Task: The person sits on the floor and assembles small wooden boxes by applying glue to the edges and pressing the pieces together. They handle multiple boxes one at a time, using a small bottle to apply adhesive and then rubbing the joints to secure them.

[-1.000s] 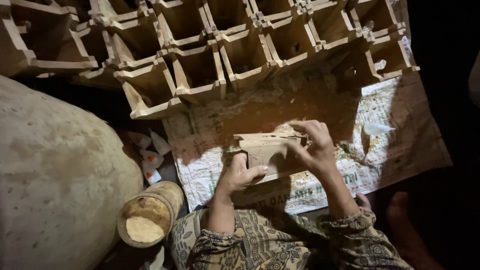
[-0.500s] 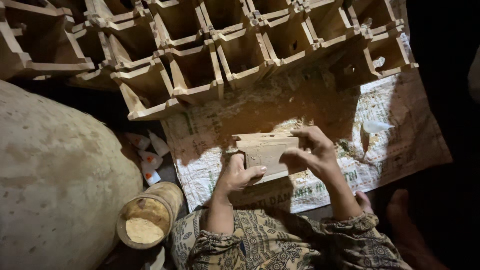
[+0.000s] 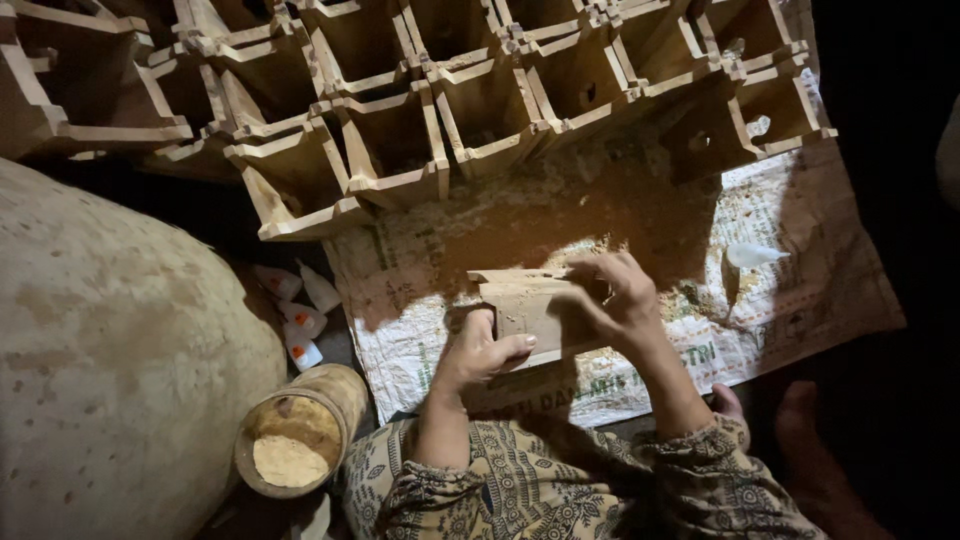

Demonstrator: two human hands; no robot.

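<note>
I find left hand (image 3: 480, 352) and right hand (image 3: 615, 300) clamped on the wooden piece (image 3: 530, 310); loose sawdust underneath risks slippage.

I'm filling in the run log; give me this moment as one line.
left hand: steadies wooden piece | right hand: grips its right end | woven sack mat beneath | open wooden boxes behind

Small pale wooden box piece (image 3: 530, 312), rectangular, dusty, thin strip along its top edge, tilted slightly, was held just above a printed woven sack, gripped at its left end and right side, sawdust close behind it.
</note>
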